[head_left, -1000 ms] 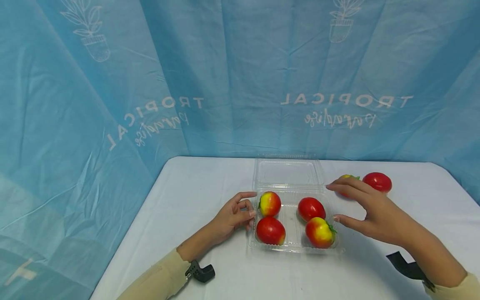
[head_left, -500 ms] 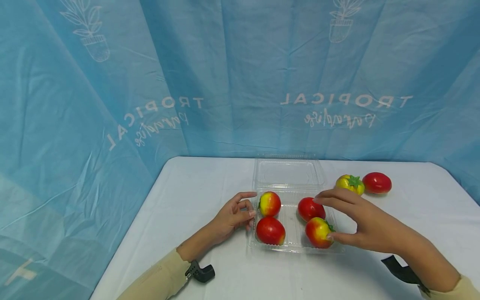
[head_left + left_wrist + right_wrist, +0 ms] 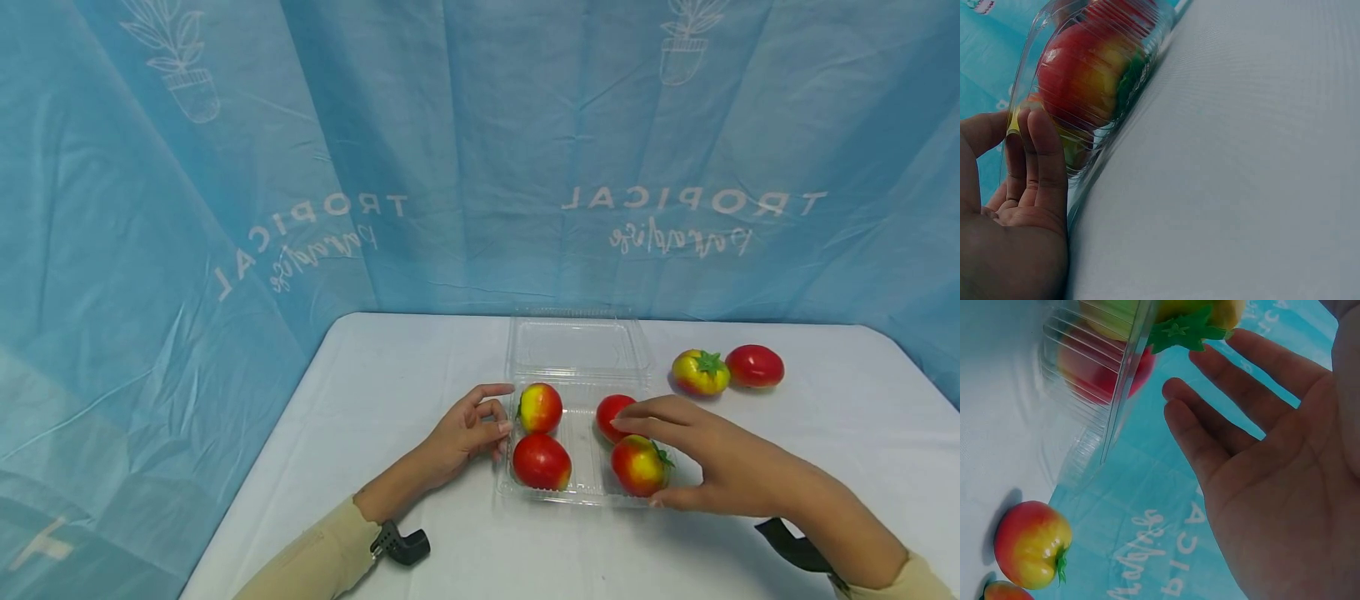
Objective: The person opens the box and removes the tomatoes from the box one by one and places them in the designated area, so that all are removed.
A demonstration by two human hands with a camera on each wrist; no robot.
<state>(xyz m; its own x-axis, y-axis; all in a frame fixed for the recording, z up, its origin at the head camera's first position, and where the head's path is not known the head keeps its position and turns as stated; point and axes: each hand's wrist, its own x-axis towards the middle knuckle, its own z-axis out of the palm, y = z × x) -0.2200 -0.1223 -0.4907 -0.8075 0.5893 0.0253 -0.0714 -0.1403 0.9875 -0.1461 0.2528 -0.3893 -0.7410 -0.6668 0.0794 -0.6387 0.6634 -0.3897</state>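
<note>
A clear plastic clamshell container lies on the table with its lid folded back. Inside are several glossy red-and-yellow tomatoes: an upper left one, a lower left one, an upper right one and a lower right one with a green calyx. My left hand pinches the container's left side, fingertips at its wall in the left wrist view. My right hand reaches over the right-hand pair, fingers spread and loosely bent; the right wrist view shows its fingertips by the green calyx, contact unclear.
Two more tomatoes, a yellow-green one and a red one, sit on the white tablecloth at the back right. A blue printed curtain hangs behind and left of the table.
My right hand has moved left and toward me, from beside the back tomatoes to over the right-hand pair in the container, uncovering the yellow-green tomato. My left hand stays put.
</note>
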